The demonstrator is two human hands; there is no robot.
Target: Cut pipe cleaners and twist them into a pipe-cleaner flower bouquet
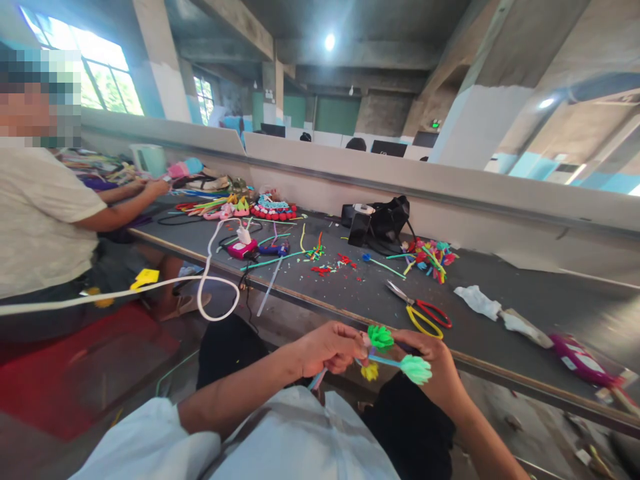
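Observation:
Above my lap, my left hand (pixel 333 350) is closed around the thin stems of several fuzzy flowers that look made of pipe cleaners. A bright green flower (pixel 381 338) stands at its fingertips, with a mint green flower (pixel 416 369) to the right on a pale blue stem. Below hangs a yellow flower (pixel 370 372). My right hand (pixel 434 357) is beside these flowers with its fingers bent inward. The mint flower covers part of it, and what its fingers pinch is hidden. Scissors with red and yellow handles (pixel 425 319) lie open on the table beyond.
On the dark table (pixel 320 293) are red clippings (pixel 323 270), a pile of colourful flowers (pixel 433 259), a black bag (pixel 390 223) and a magenta glue gun or similar tool (pixel 583 359). A white cable (pixel 203 293) loops at left. A co-worker (pixel 45 213) sits there, handling something.

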